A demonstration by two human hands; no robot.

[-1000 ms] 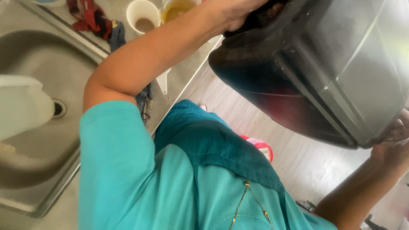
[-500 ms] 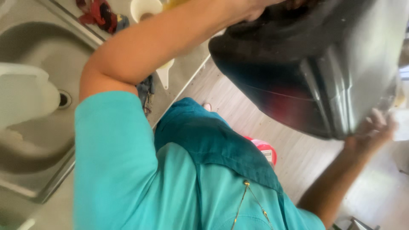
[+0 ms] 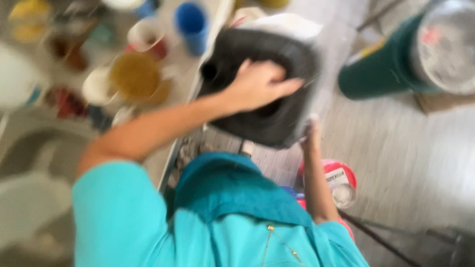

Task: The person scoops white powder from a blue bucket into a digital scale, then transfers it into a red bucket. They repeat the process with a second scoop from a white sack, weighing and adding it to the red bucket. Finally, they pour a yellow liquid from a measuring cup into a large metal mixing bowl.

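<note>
Fingers (image 3: 277, 86) of the left hand (image 3: 257, 86) lie spread and flat inside the dark bin (image 3: 267, 118), palm pressing its black inner wall; they close on nothing. This bin, white-rimmed and tipped toward the camera, hangs over the grey floor (image 3: 410, 143) just beside the counter edge. Under its lower right rim the right hand (image 3: 310, 133) props it, grip blurred, so I cannot tell how far it closes. Nearby stand a green cylinder (image 3: 386, 69), a blue cup (image 3: 192, 24) and a red bucket (image 3: 341, 178).

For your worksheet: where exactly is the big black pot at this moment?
In the head view the black pot sits centre-top, held off the counter's edge; the left hand lies on it, the right hand grips its lower right rim, and a green cylinder stands to its right.
</note>
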